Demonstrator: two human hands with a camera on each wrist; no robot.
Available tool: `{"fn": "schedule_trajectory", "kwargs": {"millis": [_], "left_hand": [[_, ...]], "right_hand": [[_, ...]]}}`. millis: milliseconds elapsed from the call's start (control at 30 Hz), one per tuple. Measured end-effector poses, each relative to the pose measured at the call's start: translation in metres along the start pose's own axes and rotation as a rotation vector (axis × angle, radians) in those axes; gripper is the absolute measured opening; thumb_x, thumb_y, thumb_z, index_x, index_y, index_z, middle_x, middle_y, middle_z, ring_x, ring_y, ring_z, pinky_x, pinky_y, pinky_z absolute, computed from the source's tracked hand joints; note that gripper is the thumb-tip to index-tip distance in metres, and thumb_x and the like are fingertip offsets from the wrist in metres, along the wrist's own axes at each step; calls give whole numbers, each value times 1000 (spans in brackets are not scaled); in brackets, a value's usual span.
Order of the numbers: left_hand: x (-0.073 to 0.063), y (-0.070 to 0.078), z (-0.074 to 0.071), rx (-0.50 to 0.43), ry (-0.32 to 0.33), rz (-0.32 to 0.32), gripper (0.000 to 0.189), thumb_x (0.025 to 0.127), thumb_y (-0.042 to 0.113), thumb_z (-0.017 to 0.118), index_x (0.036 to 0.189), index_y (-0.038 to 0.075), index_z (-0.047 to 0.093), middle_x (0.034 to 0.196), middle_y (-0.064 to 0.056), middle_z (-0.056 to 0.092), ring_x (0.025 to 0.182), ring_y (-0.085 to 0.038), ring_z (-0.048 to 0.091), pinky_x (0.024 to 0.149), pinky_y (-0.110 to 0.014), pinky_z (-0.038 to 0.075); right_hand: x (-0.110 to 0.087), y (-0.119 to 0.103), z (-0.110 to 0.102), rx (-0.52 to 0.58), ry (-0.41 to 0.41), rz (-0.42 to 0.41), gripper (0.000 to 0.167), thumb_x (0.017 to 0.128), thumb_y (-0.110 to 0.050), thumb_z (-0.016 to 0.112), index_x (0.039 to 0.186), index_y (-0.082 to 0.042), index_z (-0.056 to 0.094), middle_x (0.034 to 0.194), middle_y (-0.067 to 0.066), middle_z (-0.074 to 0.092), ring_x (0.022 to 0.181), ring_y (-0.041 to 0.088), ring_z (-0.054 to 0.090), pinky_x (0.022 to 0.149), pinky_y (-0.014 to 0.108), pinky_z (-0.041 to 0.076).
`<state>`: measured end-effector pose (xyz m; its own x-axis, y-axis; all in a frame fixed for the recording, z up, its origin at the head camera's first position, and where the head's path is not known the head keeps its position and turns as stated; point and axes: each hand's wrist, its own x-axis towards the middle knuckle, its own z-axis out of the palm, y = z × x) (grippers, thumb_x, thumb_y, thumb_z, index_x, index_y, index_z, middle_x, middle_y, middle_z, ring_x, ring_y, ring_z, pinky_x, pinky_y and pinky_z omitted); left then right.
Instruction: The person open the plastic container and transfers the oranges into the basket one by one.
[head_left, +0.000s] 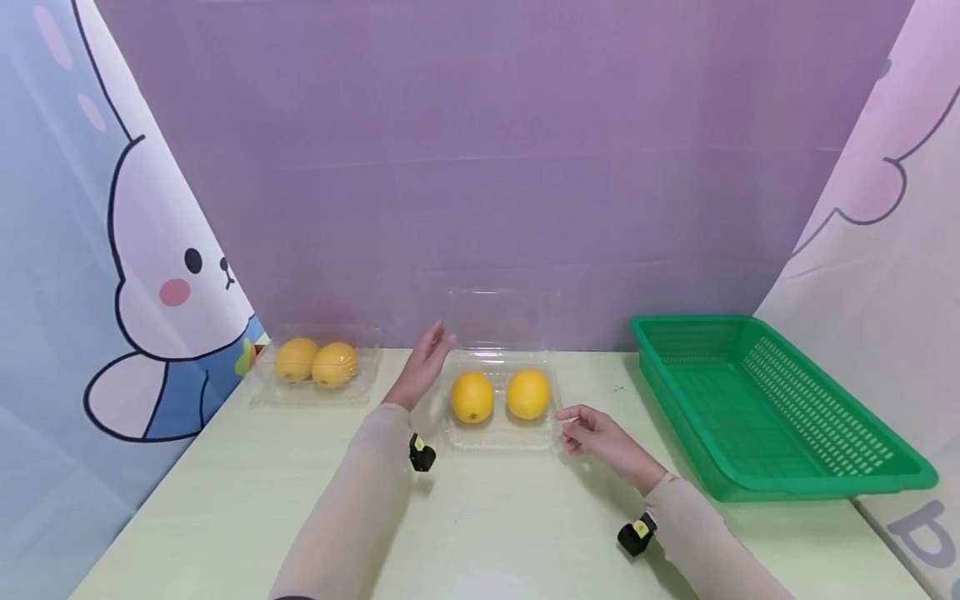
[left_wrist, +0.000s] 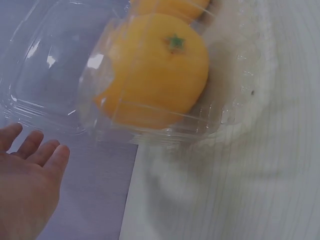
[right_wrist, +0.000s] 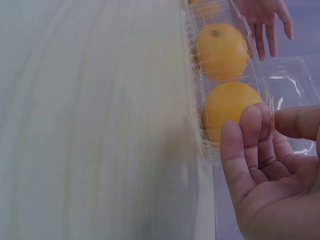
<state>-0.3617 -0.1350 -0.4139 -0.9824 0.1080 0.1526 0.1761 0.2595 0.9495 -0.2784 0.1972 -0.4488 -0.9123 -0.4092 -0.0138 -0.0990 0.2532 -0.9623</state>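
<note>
Clear plastic clamshell box (head_left: 501, 433), rectangular and hinged, sits at the middle of the pale wood-grained surface (head_left: 495, 533), its transparent lid (head_left: 498, 321) raised at the back before the purple cloth (head_left: 480, 167). Its walls look thin, so expect it to be light by itself, springy, easily dented and rather slippery. The lid would probably flex if pulled by one corner; a hold along its folded edge should be steadier.

The person's left hand (head_left: 422, 364) hovers just beside the box's left side, near the lid, fingers fairly straight and holding nothing. The right hand (head_left: 609, 446) is at the opposite side, its fingers curled, tips and thumb pinching the clear rim.

Two round yellow-orange fruits, a left one (head_left: 472, 396) and a right one (head_left: 528, 393), sit in the base with a gap between. They likely make up most of the weight and could roll if the base tips.

Smallest is the narrow rim (head_left: 501, 447): best pinched lightly at both sides, without squeezing the walls.
</note>
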Motion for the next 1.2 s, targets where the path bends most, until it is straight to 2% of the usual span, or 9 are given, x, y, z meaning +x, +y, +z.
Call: {"fn": "schedule_trajectory", "kwargs": {"millis": [133,467,667,1033,1200], "left_hand": [[1,-1,0,20,-19,-21,79,100,60,46,162,20,17,164,-4,22,148,-26,23,119,-52,22],[0,0,1,29,-35,-70,80,99,64,44,162,23,16,165,-2,20,149,-26,21,119,-53,20],[1,-2,2,40,-39,-90,89,95,71,45,162,21,15,165,-2,18,150,-26,20,119,-52,21],[1,-4,5,5,-16,-97,81,99,60,49,161,17,19,164,-5,22,148,-27,24,119,-50,23],[0,-6,4,-6,-1,-101,73,102,48,52,160,13,23,161,-13,27,145,-33,30,117,-51,28]], "right_hand": [[0,1,0,0,1,1,37,106,-12,49,133,13,46,100,20,60,91,28,60,83,33,55],[-1,0,0,-1,4,4,37,107,-15,49,133,12,46,101,20,61,92,30,60,85,37,55],[0,1,0,1,5,5,38,107,-15,49,134,12,46,101,20,61,92,31,60,84,36,55],[0,1,0,3,4,6,38,107,-14,49,134,12,46,101,20,61,91,29,60,83,34,56],[0,1,0,4,3,7,38,107,-14,50,134,12,46,101,21,61,92,30,60,83,35,55]]}}
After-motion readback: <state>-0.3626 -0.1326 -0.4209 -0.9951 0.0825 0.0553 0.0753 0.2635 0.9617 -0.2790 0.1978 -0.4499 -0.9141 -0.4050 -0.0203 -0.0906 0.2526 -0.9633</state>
